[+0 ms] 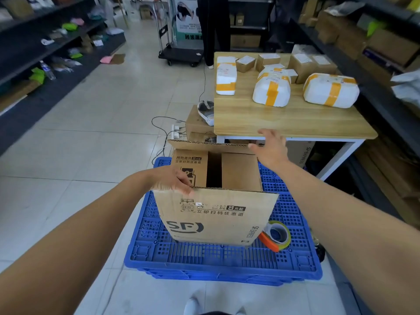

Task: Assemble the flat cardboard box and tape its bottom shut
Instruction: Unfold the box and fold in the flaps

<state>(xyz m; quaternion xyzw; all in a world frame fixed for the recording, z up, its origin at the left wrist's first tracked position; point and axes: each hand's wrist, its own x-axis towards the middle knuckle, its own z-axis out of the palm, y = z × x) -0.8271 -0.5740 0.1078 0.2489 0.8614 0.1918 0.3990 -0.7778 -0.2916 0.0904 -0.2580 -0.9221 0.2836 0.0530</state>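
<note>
between shelves (45,44) a blue crate (204,258) carries the cardboard box (241,171). the left hand (172,178) pinches its near flap (238,214), probably to fold it; the right hand (271,148), fingers spread, hovers at the far flap (204,145).

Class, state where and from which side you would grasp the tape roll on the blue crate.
Probably grip the tape roll across its outer rim, coming from the right and above: the cardboard box blocks its left side, while its right edge is exposed on the blue crate.
</note>
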